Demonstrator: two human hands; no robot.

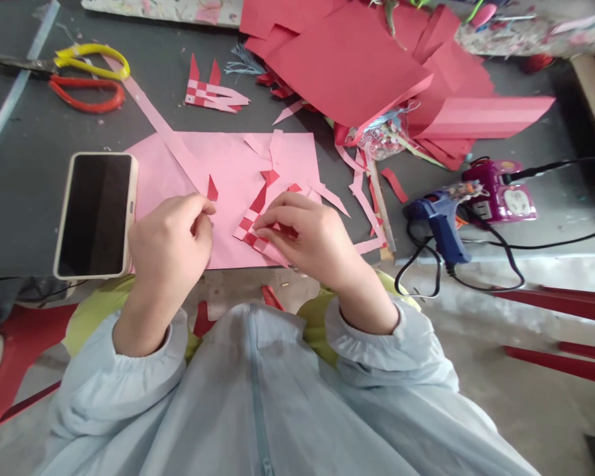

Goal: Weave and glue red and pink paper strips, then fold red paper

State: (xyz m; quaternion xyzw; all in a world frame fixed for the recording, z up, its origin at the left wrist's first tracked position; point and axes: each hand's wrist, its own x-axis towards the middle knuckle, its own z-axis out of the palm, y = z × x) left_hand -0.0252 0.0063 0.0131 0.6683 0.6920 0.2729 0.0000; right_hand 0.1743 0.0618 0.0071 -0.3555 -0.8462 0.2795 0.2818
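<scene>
My right hand point(310, 238) has its thumb and fingers pinched at a small woven red-and-pink paper piece point(248, 228), which shows a checkered weave with a red point sticking up. Part of the weave is hidden under the fingers. To its left, my left hand point(173, 231) is closed with thumb and index finger together; whatever is between them is too hidden to make out. A small red paper tip point(213, 188) shows just above those fingers. Beneath both hands is a pink paper sheet point(297, 155), with loose pink and red scraps on it.
A phone point(96, 215) lies left of the sheet, with scissors point(86, 79) beyond it. Another woven paper piece point(213, 92) rests farther back. Red sheets point(347, 63) are piled at the back. A glue gun point(441, 225) and a purple power socket point(508, 192) with cables are right.
</scene>
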